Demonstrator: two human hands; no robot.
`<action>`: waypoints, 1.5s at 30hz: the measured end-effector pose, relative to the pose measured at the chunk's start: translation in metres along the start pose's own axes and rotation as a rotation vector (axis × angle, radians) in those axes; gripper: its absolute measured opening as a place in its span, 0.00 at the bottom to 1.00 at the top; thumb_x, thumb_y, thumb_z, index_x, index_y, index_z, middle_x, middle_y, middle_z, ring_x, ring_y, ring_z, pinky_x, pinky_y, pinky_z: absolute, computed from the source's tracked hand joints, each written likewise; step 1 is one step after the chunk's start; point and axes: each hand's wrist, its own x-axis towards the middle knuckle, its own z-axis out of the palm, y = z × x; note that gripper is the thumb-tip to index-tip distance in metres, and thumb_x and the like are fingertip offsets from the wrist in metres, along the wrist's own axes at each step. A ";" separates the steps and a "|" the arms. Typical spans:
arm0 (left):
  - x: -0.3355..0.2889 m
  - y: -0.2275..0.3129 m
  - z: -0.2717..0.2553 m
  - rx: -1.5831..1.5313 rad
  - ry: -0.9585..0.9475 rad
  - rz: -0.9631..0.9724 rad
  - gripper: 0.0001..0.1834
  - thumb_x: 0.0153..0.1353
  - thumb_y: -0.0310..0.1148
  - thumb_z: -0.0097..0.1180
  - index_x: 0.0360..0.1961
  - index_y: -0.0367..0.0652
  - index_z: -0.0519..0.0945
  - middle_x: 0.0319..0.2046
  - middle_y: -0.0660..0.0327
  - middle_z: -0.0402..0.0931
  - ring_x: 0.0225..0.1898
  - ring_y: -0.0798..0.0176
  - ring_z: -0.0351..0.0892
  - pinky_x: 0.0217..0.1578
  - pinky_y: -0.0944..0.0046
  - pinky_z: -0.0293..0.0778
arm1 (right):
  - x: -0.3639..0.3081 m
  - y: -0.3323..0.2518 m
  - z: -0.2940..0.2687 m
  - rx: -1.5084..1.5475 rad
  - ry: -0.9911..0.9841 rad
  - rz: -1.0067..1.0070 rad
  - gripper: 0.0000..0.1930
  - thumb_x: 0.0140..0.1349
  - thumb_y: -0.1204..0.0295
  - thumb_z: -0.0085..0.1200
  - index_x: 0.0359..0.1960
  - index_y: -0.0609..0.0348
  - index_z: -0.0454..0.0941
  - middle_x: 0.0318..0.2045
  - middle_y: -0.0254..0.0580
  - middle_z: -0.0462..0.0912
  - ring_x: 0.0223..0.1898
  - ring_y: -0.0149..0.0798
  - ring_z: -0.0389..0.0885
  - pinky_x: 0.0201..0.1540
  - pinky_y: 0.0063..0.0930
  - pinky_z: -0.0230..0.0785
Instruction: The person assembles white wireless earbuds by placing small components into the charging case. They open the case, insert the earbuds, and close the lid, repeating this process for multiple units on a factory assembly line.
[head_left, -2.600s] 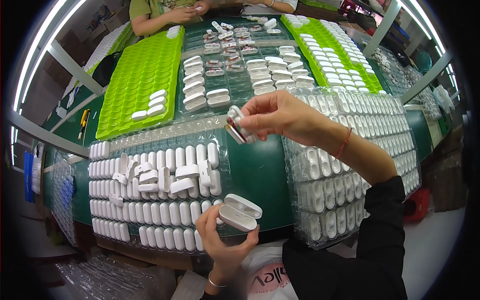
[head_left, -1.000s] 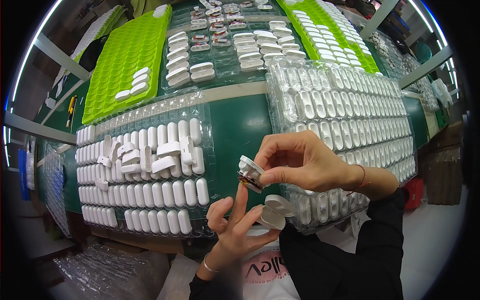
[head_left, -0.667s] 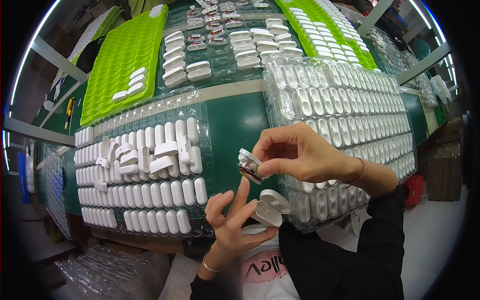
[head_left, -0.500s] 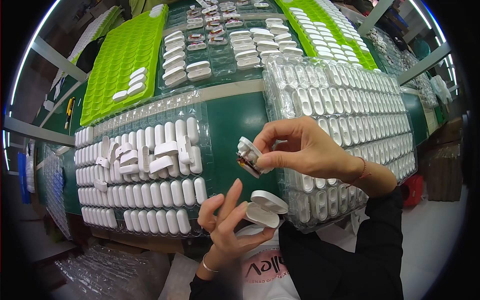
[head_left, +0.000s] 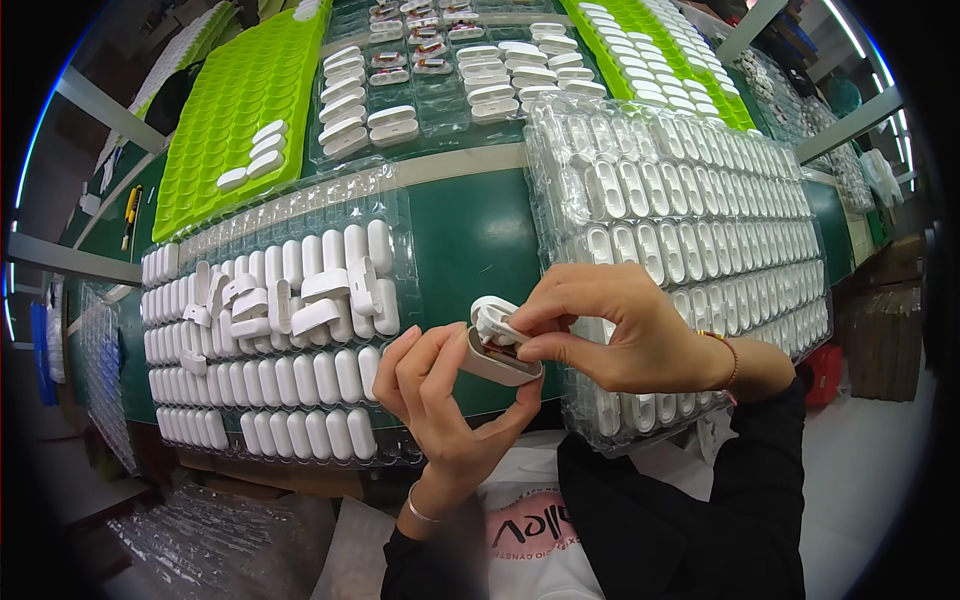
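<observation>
My left hand (head_left: 438, 393) grips a white earbud-case shell (head_left: 512, 373), fingers on its far side and thumb at the near end. Between the thumb and fingertips of my right hand (head_left: 632, 335) is a white insert (head_left: 492, 316) with small coloured electronic parts on its underside. The insert sits tilted at the mouth of the shell, partly inside it. My fingers hide where the lower parts of the two meet. Both hands are over the green table (head_left: 465, 225), between two clear plastic trays.
The left clear tray (head_left: 232, 427) carries rows of white cases, with loose white pieces (head_left: 245, 305) lying on top. White inserts fill the stacked right tray (head_left: 565, 400). Farther back are open cases (head_left: 392, 125), a green tray (head_left: 215, 125) and a second green tray (head_left: 735, 115). A yellow cutter (head_left: 131, 212) lies far left.
My left hand has risen with the shell and turned it. My right hand has come down slightly, and the insert, held apart above before, is now at the shell's opening.
</observation>
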 end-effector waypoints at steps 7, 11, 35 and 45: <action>0.001 0.002 0.003 0.069 0.069 -0.002 0.37 0.41 0.35 0.78 0.52 0.36 0.75 0.49 0.54 0.75 0.56 0.46 0.67 0.56 0.52 0.65 | -0.003 0.004 0.006 0.004 0.039 -0.042 0.12 0.54 0.83 0.66 0.40 0.64 0.85 0.33 0.45 0.85 0.33 0.37 0.84 0.34 0.25 0.75; 0.000 0.001 0.001 0.088 0.066 0.010 0.36 0.41 0.35 0.78 0.52 0.36 0.76 0.48 0.54 0.76 0.56 0.46 0.67 0.55 0.53 0.66 | -0.002 0.004 0.005 0.017 0.041 -0.030 0.12 0.54 0.84 0.66 0.40 0.64 0.86 0.33 0.45 0.86 0.33 0.37 0.85 0.35 0.25 0.75; -0.004 -0.005 -0.001 0.103 0.070 0.063 0.38 0.38 0.35 0.77 0.53 0.38 0.74 0.47 0.59 0.72 0.53 0.49 0.67 0.54 0.51 0.66 | -0.004 0.007 0.021 -0.057 0.141 -0.165 0.10 0.54 0.82 0.64 0.38 0.60 0.84 0.32 0.43 0.82 0.31 0.45 0.83 0.32 0.32 0.74; -0.004 -0.005 -0.006 0.074 0.079 0.054 0.40 0.34 0.30 0.76 0.54 0.39 0.74 0.47 0.59 0.70 0.53 0.51 0.67 0.54 0.52 0.66 | -0.007 0.003 0.030 -0.239 0.222 -0.292 0.15 0.49 0.84 0.66 0.39 0.58 0.86 0.32 0.41 0.83 0.29 0.40 0.83 0.29 0.27 0.74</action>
